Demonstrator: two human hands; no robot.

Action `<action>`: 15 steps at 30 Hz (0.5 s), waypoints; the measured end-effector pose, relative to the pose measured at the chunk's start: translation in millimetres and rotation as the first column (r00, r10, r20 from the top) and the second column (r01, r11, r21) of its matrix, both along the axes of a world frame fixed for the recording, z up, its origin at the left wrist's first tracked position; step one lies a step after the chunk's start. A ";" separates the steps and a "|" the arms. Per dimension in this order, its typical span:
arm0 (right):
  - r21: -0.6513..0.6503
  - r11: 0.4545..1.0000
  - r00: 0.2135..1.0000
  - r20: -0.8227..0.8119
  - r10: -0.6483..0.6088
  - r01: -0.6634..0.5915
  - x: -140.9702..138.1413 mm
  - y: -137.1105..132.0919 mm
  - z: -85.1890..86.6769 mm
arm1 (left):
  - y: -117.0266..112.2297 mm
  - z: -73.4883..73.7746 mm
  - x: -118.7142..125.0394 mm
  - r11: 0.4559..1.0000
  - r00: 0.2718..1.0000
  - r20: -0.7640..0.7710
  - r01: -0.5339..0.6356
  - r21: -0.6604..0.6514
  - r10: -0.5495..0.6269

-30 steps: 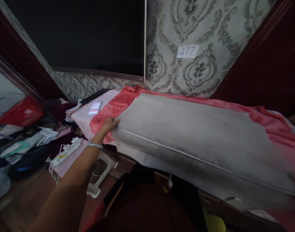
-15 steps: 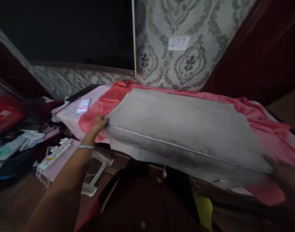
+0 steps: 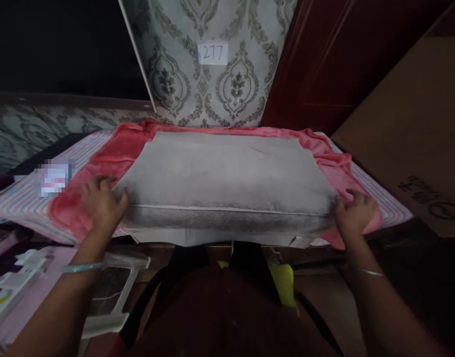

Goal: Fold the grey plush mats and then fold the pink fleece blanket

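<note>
L hand (image 3: 102, 203) was at the front L corner of the grey cushion (image 3: 227, 173), thumb by the edge, other fingers spread apart over the pink blanket (image 3: 110, 153); R hand (image 3: 356, 213) was at the front R corner, thumb side against it, fingers loosely bent. Couldn't tell if either was actually clamped on the cushion, as the corners were dark & blurry. Cushion lay flat, long side toward the person, btwn both hands, on top of the blanket; light piping ran along its front edge. White cloth (image 3: 197, 237) hung below that edge. Striped cloth (image 3: 19, 201) showed under the blanket, L & R ends, w/ a pixelated card (image 3: 56, 178) on the L part. Bracelet (image 3: 82, 267) on L wrist. Behind: TV (image 3: 56, 49) upper L, paper label (image 3: 213, 52) reading "277" on patterned wallpaper (image 3: 203, 91). Cardboard box (image 3: 406, 124) far R; white power strip (image 3: 15, 282) lower L.
</note>
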State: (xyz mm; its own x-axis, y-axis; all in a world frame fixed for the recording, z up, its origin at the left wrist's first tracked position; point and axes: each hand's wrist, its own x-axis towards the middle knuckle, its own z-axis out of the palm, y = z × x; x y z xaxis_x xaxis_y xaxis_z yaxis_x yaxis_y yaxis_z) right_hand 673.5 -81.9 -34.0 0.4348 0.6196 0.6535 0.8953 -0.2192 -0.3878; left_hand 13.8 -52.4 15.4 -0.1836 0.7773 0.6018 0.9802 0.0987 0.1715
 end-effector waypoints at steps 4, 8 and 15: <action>0.129 0.888 0.897 0.086 0.433 -0.441 -72.5 -8.6 -5.1 | -3.8 -15.7 62.3 0.835 0.839 0.000 0.542 -0.094 -0.545; 0.039 0.672 0.672 -0.011 0.741 -0.740 -150.0 -8.7 -13.3 | 5.2 -27.5 103.2 0.647 0.673 0.064 0.730 -0.219 -0.737; -0.084 0.644 0.646 -0.003 0.763 -0.761 -177.5 5.4 -23.5 | 17.2 -30.8 103.9 0.595 0.622 0.022 0.758 -0.267 -0.783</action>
State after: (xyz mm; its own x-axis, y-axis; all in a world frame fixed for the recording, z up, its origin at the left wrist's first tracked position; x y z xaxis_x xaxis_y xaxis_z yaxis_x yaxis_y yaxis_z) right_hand 496.0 -76.5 -57.4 -0.2310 0.7675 0.5980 0.7693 0.5204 -0.3707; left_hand 117.7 -35.2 -15.4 0.5932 0.7162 0.3677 0.7180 -0.6772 0.1608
